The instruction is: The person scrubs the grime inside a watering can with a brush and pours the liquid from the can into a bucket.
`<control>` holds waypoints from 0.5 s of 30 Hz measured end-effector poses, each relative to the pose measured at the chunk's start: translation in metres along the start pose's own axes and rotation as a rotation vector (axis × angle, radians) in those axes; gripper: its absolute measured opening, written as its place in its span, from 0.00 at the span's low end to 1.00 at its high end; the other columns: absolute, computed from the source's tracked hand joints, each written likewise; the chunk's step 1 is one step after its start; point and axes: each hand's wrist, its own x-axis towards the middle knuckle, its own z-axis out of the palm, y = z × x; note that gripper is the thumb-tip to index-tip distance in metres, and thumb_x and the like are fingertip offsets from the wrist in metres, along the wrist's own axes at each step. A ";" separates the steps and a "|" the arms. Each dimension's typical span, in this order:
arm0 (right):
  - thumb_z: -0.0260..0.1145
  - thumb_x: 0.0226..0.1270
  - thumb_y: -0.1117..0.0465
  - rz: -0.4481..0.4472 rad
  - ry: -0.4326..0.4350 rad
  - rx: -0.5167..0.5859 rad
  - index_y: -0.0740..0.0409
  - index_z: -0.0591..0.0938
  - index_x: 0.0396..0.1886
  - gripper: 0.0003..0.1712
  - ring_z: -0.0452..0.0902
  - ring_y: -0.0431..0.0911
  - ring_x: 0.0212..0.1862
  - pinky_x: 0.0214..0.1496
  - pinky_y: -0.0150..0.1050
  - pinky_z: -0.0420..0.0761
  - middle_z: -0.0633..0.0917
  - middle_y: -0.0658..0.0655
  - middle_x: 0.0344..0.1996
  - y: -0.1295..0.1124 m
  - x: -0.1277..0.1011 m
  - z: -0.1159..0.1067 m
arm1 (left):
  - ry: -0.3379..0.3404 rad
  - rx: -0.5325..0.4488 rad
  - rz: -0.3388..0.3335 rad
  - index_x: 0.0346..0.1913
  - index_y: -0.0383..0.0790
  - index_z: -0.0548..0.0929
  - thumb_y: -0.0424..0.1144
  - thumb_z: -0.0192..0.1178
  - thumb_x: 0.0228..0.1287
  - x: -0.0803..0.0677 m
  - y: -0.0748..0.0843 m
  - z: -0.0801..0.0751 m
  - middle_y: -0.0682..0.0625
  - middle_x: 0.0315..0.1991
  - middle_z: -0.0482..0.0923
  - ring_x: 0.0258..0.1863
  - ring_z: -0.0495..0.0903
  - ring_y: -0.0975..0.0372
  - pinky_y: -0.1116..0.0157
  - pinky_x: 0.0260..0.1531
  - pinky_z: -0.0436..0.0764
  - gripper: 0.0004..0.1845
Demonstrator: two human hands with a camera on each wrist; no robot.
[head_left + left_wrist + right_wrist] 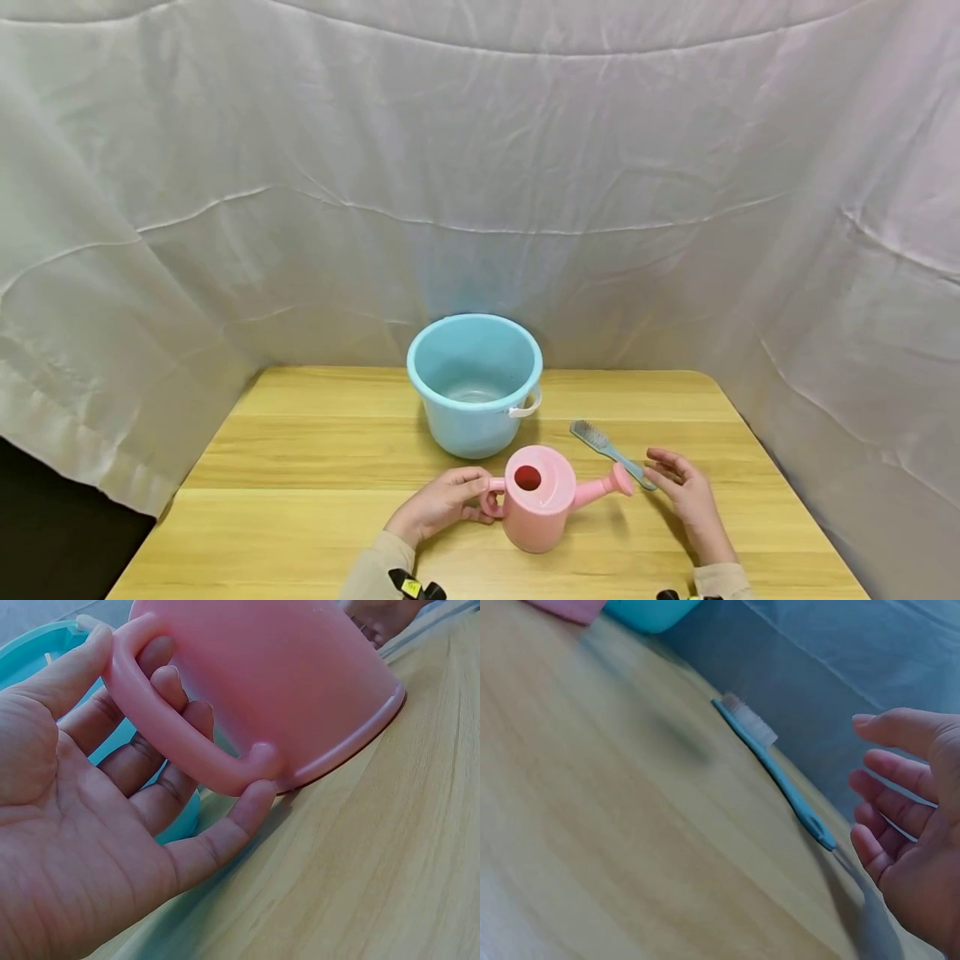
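My left hand [448,500] holds a pink watering can [537,508] by its loop handle [169,712], with several fingers passed through the loop and the thumb on top. The can is upright near the front of the table, its spout [596,492] pointing right. Off to the right, my right hand [688,496] is held with loosely bent fingers and nothing in them. Close beside it lies a blue-grey brush [780,776], bristles up, its handle end near the fingertips.
A light-blue bucket [474,429] with a white handle [527,405] stands upright behind the watering can. Both rest on a wooden table [300,467]. Pale curtains [480,167] hang along the back and sides.
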 end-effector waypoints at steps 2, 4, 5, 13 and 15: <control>0.68 0.65 0.59 -0.011 0.000 -0.078 0.69 0.72 0.63 0.30 0.74 0.24 0.45 0.45 0.20 0.74 0.83 0.41 0.48 0.001 0.000 0.001 | 0.000 -0.003 -0.001 0.37 0.46 0.79 0.44 0.50 0.75 0.000 0.000 0.000 0.51 0.35 0.82 0.44 0.83 0.58 0.58 0.49 0.81 0.10; 0.68 0.64 0.59 -0.026 -0.004 -0.140 0.68 0.72 0.63 0.30 0.74 0.25 0.46 0.45 0.21 0.73 0.83 0.54 0.53 0.001 0.000 0.003 | 0.001 -0.006 0.000 0.38 0.46 0.79 0.44 0.50 0.75 0.000 -0.001 0.000 0.51 0.35 0.82 0.44 0.83 0.58 0.58 0.49 0.81 0.10; 0.68 0.64 0.59 -0.031 -0.009 -0.165 0.68 0.72 0.63 0.30 0.74 0.26 0.47 0.45 0.21 0.73 0.82 0.60 0.55 0.001 0.000 0.004 | 0.002 -0.008 0.000 0.38 0.46 0.79 0.44 0.50 0.75 0.000 -0.001 0.000 0.51 0.35 0.82 0.44 0.83 0.58 0.58 0.49 0.81 0.10; 0.68 0.63 0.62 -0.006 -0.058 -0.332 0.65 0.74 0.62 0.28 0.74 0.37 0.52 0.47 0.20 0.72 0.79 0.66 0.58 0.004 0.000 0.006 | -0.003 -0.008 0.000 0.37 0.46 0.79 0.44 0.50 0.75 0.000 -0.001 0.000 0.51 0.36 0.82 0.44 0.82 0.59 0.59 0.49 0.81 0.11; 0.69 0.61 0.64 -0.006 -0.060 -0.361 0.66 0.75 0.60 0.27 0.75 0.41 0.52 0.47 0.22 0.72 0.80 0.66 0.57 0.004 0.000 0.007 | -0.003 -0.007 0.001 0.36 0.46 0.79 0.44 0.50 0.75 0.000 -0.001 0.000 0.51 0.36 0.82 0.44 0.82 0.59 0.59 0.49 0.81 0.11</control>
